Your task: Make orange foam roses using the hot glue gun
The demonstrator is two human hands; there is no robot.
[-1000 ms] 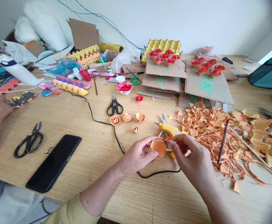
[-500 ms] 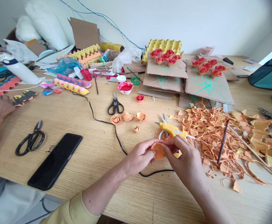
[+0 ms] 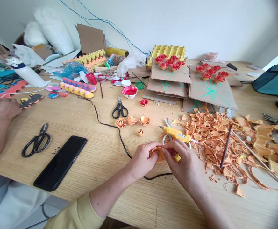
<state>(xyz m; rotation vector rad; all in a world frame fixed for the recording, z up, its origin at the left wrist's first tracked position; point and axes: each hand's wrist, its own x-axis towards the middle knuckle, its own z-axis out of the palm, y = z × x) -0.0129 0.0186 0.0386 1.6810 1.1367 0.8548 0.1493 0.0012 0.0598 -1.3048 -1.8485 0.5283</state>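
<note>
Between my two hands is an orange paper flower (image 3: 160,154), its cupped petals partly covered by my fingers. My left hand (image 3: 143,159) grips its left side with the thumb across the front. On its right edge, my right hand (image 3: 180,159) pinches with thumb and fingertips. Just beyond the right hand lies a yellow glue gun (image 3: 176,134), over a pair of scissors (image 3: 168,122) with light handles. Several loose orange flowers (image 3: 120,122) sit farther off, with a small orange bud (image 3: 140,132) and a red painted flower (image 3: 144,102).
Orange scraps (image 3: 210,136) are heaped at right, with a dark stick (image 3: 226,146) on them. Red flowers (image 3: 174,66) stand on cardboard (image 3: 169,75). Red paint fills a dish (image 3: 129,92). Black scissors (image 3: 120,109), a phone (image 3: 60,163) and another person's hand (image 3: 3,109) are leftward.
The camera view has shifted slightly. My fingers have closed farther over the orange flower, which now shows less of its face. The other person's hand still rests on the table.
</note>
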